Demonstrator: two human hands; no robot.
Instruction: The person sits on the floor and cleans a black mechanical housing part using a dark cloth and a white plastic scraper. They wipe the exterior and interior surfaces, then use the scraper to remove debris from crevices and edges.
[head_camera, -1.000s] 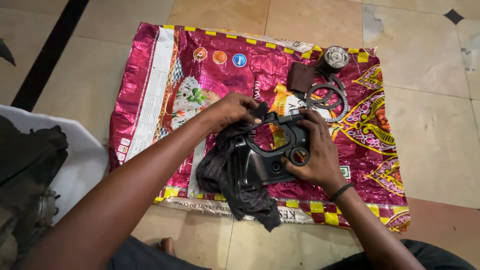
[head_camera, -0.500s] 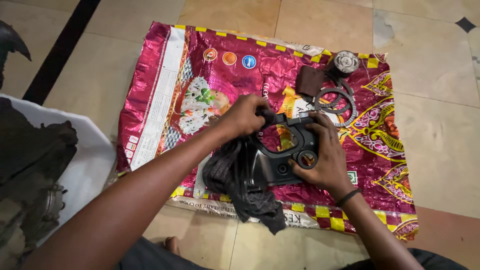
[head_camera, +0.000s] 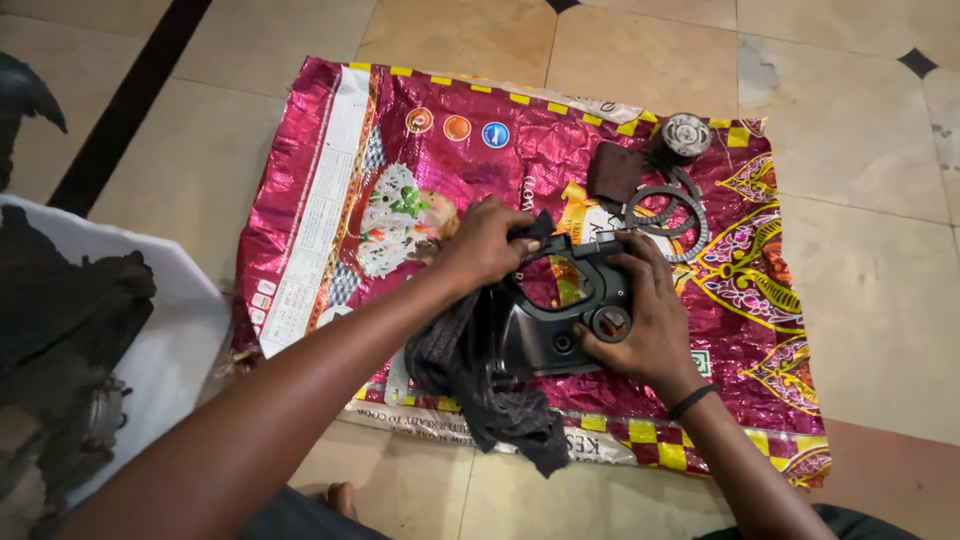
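Note:
A dark metal engine cover (head_camera: 560, 325) with a large round opening rests on a shiny magenta printed sack (head_camera: 380, 150) spread on the floor. My right hand (head_camera: 640, 320) grips the cover's right side, thumb near a small round boss. My left hand (head_camera: 490, 240) presses a dark grey rag (head_camera: 480, 385) against the cover's upper left edge. The rag hangs down over the sack's near edge.
Flat toothed rings (head_camera: 668, 210), a brown pad (head_camera: 612, 170) and a round metal hub (head_camera: 686, 135) lie at the sack's far right. A dirty black machine part on white sheeting (head_camera: 190, 330) sits at the left. Beige floor tiles (head_camera: 860, 280) surround the sack.
The view has shifted slightly. My left hand with the rag has moved a little along the cover's upper edge; my right hand keeps its grip.

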